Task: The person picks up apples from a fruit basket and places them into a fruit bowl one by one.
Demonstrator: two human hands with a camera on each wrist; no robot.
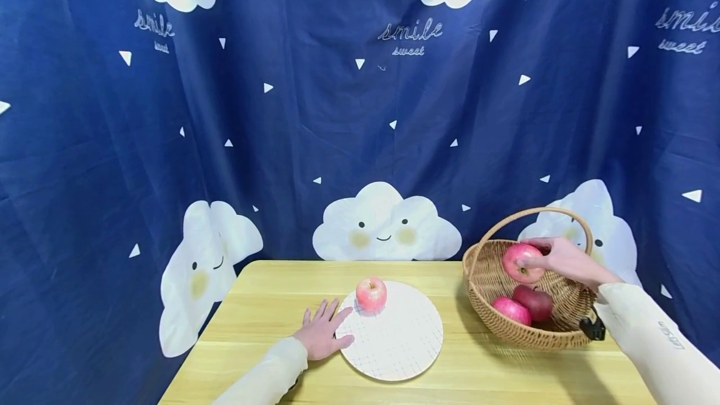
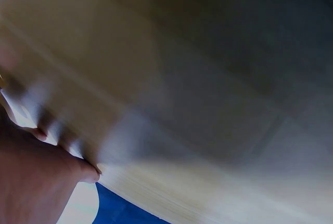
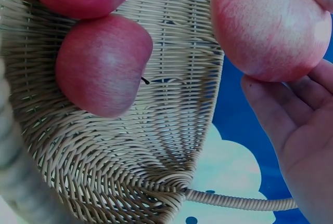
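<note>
In the head view my right hand (image 1: 569, 262) grips a red-pink apple (image 1: 513, 262) over the open wicker basket (image 1: 477, 295). The right wrist view shows this held apple (image 3: 268, 31) close up, with its stem visible and fingers beneath it. Two more apples, a bright one (image 1: 510, 311) and a darker one (image 1: 535, 305), lie inside the basket. My left hand (image 1: 319, 336) rests with fingers spread at the left edge of a round white plate (image 1: 402, 342) with thin grid lines. One pink apple (image 1: 370, 294) sits on the plate's upper left part.
A light wooden table (image 1: 270, 292) carries the plate and basket. The basket's tall arched handle (image 1: 529, 211) rises beside my right hand. Behind the table hangs a dark blue curtain (image 1: 337, 124) with white clouds. The left wrist view is mostly blurred and dark.
</note>
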